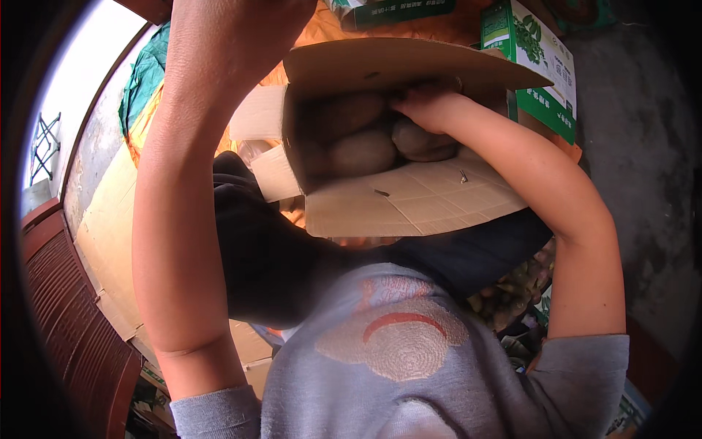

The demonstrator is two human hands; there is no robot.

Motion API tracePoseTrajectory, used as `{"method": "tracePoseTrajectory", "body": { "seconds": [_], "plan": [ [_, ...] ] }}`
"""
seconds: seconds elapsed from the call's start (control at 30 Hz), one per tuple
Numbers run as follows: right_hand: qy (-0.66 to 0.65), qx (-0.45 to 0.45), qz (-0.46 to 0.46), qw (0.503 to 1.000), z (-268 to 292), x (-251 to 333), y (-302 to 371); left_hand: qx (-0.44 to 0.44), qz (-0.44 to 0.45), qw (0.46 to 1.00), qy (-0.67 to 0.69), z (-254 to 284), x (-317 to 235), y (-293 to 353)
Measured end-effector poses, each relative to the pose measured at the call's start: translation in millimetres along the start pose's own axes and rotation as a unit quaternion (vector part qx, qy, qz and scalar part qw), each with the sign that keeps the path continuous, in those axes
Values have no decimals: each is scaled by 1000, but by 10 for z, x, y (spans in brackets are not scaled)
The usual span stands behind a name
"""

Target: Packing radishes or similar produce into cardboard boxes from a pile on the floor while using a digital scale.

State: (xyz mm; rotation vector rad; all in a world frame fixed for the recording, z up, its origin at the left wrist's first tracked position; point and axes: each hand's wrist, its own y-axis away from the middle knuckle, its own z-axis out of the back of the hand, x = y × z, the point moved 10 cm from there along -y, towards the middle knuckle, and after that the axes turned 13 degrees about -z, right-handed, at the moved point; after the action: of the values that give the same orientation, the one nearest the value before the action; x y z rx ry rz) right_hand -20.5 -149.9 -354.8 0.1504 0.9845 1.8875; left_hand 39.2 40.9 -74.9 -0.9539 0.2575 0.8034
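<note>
An open cardboard box point(395, 201) lies in front of me, its flaps spread outward. Several large, rounded, brown pieces of produce point(363, 152) fill it; their kind is hard to make out in the shade. My right hand point(428, 106) reaches inside from the right, above a dark rounded piece point(424, 139) and close to the far flap. Shadow hides its fingertips, so any hold is not visible. My left hand point(245, 33) is raised at the top edge, beyond the box's left far corner. Its fingers are cut off by the frame.
Orange plastic sheeting point(314, 29) and a green bag point(146, 80) lie behind the box. A green-and-white printed carton point(545, 69) stands at the far right. Flattened cardboard point(110, 234) lies left, beside a dark red slatted piece point(69, 293). Netted produce point(512, 293) sits by my right side.
</note>
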Motion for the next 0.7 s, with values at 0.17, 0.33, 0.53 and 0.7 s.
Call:
{"method": "tracePoseTrajectory", "body": {
  "seconds": [0.17,0.33,0.53,0.7],
  "plan": [
    [-85,62,21,994,91,155,164,-5,-44,991,-130,155,-116,79],
    [-3,38,27,999,-379,311,301,-17,-86,996,26,37,-142,-5],
    [-62,4,35,997,-208,168,420,29,-45,999,3,53,-162,24],
    [-316,-213,-22,924,767,-603,1221,39,-9,997,-67,45,187,189]
  ]
}}
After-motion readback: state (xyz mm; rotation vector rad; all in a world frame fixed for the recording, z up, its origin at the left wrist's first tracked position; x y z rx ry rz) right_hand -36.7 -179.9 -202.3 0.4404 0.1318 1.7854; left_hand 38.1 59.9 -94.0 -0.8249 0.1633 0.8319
